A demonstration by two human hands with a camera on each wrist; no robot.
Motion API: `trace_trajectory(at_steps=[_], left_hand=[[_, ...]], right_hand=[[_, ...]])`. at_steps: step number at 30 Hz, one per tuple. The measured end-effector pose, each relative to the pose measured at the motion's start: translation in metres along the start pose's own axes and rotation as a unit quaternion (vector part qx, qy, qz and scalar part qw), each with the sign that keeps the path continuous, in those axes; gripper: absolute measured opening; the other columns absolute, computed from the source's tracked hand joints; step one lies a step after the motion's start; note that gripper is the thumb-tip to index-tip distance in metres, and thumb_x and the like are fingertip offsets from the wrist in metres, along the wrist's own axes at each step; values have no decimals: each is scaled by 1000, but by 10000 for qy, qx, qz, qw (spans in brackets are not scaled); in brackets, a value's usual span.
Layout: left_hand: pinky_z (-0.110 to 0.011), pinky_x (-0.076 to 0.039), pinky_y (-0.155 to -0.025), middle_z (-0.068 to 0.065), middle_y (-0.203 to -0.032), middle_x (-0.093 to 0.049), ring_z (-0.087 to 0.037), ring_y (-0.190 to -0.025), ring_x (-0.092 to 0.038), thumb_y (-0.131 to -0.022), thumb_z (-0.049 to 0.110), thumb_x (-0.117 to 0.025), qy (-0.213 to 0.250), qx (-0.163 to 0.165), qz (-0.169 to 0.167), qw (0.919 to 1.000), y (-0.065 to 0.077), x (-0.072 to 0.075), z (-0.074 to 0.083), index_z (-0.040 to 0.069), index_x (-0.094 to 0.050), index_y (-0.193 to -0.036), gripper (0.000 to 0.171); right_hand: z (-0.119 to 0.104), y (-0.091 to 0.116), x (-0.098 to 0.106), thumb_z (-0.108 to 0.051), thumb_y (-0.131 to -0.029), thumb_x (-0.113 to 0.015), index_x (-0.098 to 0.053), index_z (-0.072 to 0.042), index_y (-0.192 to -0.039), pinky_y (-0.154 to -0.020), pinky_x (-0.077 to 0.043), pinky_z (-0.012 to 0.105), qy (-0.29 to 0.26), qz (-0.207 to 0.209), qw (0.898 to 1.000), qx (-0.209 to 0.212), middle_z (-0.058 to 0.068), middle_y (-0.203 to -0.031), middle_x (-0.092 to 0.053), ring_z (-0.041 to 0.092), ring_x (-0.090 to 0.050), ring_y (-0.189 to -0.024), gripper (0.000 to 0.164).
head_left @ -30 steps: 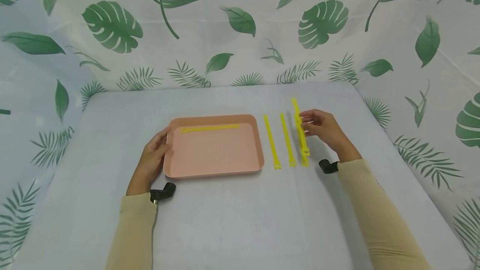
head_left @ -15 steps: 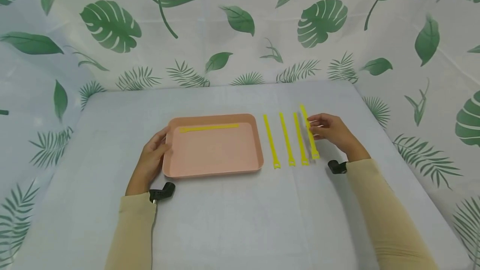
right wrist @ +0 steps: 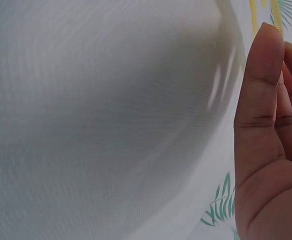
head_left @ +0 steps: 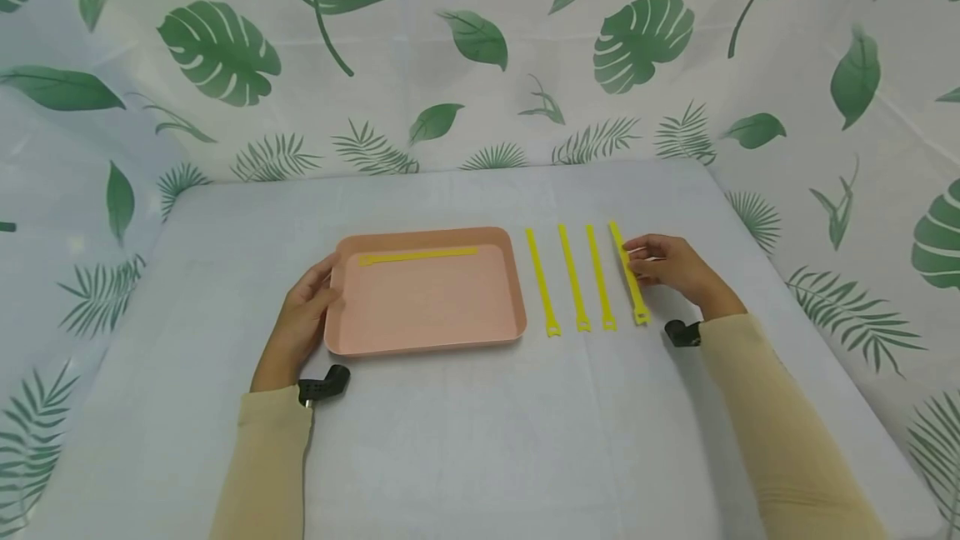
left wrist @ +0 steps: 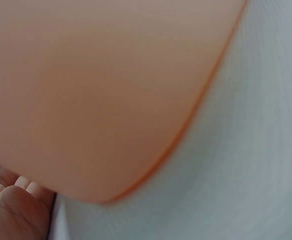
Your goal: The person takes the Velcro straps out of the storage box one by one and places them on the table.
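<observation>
My left hand (head_left: 303, 315) grips the left rim of a pink rectangular tray (head_left: 427, 307), thumb over the edge; in the left wrist view the tray's corner (left wrist: 111, 125) fills much of the picture. One yellow cable tie (head_left: 418, 257) lies along the far side inside the tray. Right of the tray, three more yellow ties lie in a row, the nearest to my right hand being a slotted-end tie (head_left: 600, 277). My right hand (head_left: 671, 267) pinches another yellow cable tie (head_left: 628, 273) close over the table, at the row's right end. The right wrist view shows the thumb (right wrist: 261, 90) against the fingers.
A white cloth-covered table (head_left: 465, 440) carries everything. Behind it and at both sides hang white sheets with green leaf prints (head_left: 645, 44). A black wrist camera (head_left: 324, 383) sits at the left cuff, another black camera (head_left: 682, 333) at the right.
My right hand has moved right and down with a cable tie, drawing it away from the one now lying third in the row. The left hand and tray stay put.
</observation>
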State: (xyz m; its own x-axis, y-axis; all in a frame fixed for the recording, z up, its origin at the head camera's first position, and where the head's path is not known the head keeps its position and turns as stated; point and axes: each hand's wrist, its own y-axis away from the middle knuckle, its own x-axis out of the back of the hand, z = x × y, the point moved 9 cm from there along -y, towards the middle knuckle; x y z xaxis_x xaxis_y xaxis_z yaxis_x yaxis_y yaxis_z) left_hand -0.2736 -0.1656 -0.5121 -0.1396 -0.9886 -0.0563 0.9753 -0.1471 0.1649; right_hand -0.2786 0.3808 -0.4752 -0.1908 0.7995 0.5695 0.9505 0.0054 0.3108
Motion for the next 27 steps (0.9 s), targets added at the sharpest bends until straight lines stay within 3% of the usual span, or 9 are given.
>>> trace_trajectory(at_steps=[11,19,23,27], left_hand=[[-17,-44,-113,-10,-178,-26,-28,-163,-28,-111,0,-47,-57,44,69,10000,0,2,-2,5,-28,-171,63],[-22,-41,-119,-10,-178,-24,-28,-164,-26,-111,0,-48,-25,-22,7,10000,0,0,2,4,-28,-171,63],[-22,-40,-120,-9,-179,-24,-28,-164,-26,-111,0,-48,-46,-34,11,10000,0,0,2,4,-28,-171,64],[-21,-40,-120,-10,-179,-24,-28,-164,-26,-110,1,-48,-89,-32,36,9999,-1,1,0,4,-29,-171,63]], right_hand=[[-1,-1,-2,-5,-106,-66,-57,11,-143,-79,-61,23,367,-155,9992,-88,24,-124,-61,16,-68,-93,42],[0,-1,2,-9,-106,-66,-56,6,-148,-80,-60,27,806,-101,9963,-262,26,-129,-59,16,-69,-89,45],[-5,-2,6,-12,-108,-64,-53,3,-153,-79,-58,30,982,-17,9949,-244,27,-132,-56,24,-69,-89,49],[-21,-2,8,-10,-108,-64,-53,4,-152,-78,-61,27,933,129,9955,95,28,-134,-56,36,-68,-104,47]])
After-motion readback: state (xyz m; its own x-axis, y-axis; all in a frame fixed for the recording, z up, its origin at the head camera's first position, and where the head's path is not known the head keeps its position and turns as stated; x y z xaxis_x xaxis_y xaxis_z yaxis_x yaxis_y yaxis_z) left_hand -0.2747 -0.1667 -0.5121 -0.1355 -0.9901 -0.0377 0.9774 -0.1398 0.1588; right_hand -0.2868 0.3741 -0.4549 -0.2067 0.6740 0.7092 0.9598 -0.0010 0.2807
